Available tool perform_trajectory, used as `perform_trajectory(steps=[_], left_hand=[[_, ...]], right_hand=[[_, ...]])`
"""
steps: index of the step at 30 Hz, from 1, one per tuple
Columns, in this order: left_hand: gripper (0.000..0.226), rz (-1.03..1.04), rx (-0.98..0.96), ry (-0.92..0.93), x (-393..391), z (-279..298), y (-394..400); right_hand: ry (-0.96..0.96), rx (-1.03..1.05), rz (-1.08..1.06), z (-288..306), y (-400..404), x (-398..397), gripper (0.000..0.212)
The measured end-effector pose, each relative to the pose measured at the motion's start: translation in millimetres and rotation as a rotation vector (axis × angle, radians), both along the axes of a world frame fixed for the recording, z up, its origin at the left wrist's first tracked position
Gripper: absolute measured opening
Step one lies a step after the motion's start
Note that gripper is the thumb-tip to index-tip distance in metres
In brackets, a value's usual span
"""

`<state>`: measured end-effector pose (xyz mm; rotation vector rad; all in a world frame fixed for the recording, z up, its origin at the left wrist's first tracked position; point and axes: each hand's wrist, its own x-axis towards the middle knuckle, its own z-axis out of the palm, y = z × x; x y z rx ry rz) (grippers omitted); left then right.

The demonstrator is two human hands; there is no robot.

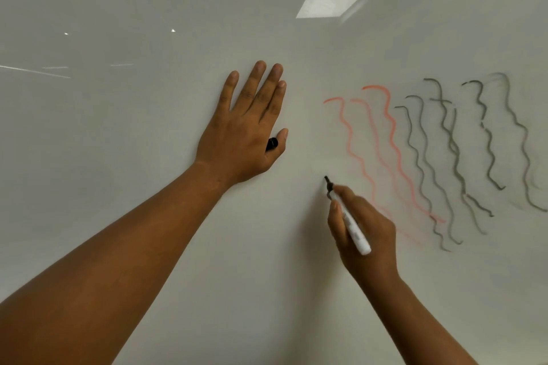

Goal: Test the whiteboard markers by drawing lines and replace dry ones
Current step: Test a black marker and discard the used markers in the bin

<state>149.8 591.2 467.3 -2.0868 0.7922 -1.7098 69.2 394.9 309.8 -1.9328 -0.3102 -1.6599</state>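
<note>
The whiteboard [148, 157] fills the view. My right hand [364, 234] grips a white-barrelled marker [351, 224] whose black tip points up and left, at or very near the board. My left hand [246, 127] lies flat on the board with fingers straight, and a black marker cap [272, 144] is tucked under its thumb. Three wavy red lines [391, 145] run down the board right of the marker tip. Several wavy black lines [456, 157] lie further right. No fresh line shows at the tip.
Ceiling lights reflect in the board [327, 6] near the top. Bare white board surface lies left of and below my left arm.
</note>
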Motion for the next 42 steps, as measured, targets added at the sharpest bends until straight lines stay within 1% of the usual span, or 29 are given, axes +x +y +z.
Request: perform_trajectory(steps=[5,9,10,12,14,15,17,20,23,25,30,32,34,36,39,42], left_hand=[[0.071,-0.007,-0.003,-0.006,0.4,-1.9,-0.3],[0.070,-0.014,-0.014,-0.009,1.1,-2.4,-0.1],[0.070,-0.015,-0.015,-0.007,1.0,-2.0,-0.3],[0.070,-0.019,-0.014,-0.007,0.4,-2.0,-0.3],[0.070,-0.022,-0.014,-0.010,0.7,-3.0,-0.2],[0.070,-0.024,-0.014,-0.011,0.7,-2.9,-0.6],[0.070,-0.026,-0.018,-0.007,0.6,-2.7,-0.2],[0.070,-0.024,-0.021,-0.004,1.0,-3.7,0.1],[0.071,-0.018,-0.018,0.010,-0.8,-3.5,0.3],[0.071,-0.015,-0.018,0.020,-1.2,-2.9,0.5],[0.072,-0.019,-0.014,0.033,-1.6,-2.6,0.8],[0.073,-0.013,-0.015,0.039,-1.3,-2.6,1.5],[0.074,-0.007,-0.016,0.039,-1.0,-2.7,1.5],[0.073,-0.003,-0.017,0.038,-1.2,-2.9,0.7],[0.072,-0.004,-0.017,0.036,-2.0,-3.1,0.3],[0.071,-0.008,-0.017,0.045,-3.4,-3.3,-0.2]], right_hand=[[0.066,0.038,0.011,-36.6,-12.3,-2.5,0.026],[0.090,0.085,-0.033,-54.3,-20.8,-11.1,0.029],[0.107,0.112,-0.032,-56.1,-21.5,-14.8,0.028],[0.161,0.238,0.005,-53.2,-21.5,-22.1,0.020],[0.176,0.369,0.065,-42.0,-20.7,-26.4,0.023],[0.151,0.383,0.087,-34.0,-20.5,-26.9,0.023],[0.109,0.352,0.143,-13.5,-15.9,-26.4,0.021],[0.081,0.271,0.211,21.1,-2.9,-21.1,0.031],[0.090,0.207,0.221,56.8,12.3,-15.9,0.034],[0.098,0.158,0.197,78.9,19.7,-12.5,0.035],[0.031,-0.026,0.099,117.2,31.3,1.8,0.043],[0.020,-0.077,0.080,121.2,33.2,7.4,0.048],[0.003,-0.107,0.066,120.4,30.1,10.2,0.049],[-0.009,-0.085,0.048,115.4,24.3,11.4,0.047],[0.014,-0.021,0.022,97.1,21.0,10.4,0.045],[0.064,-0.054,-0.004,69.7,20.8,6.1,0.042]])
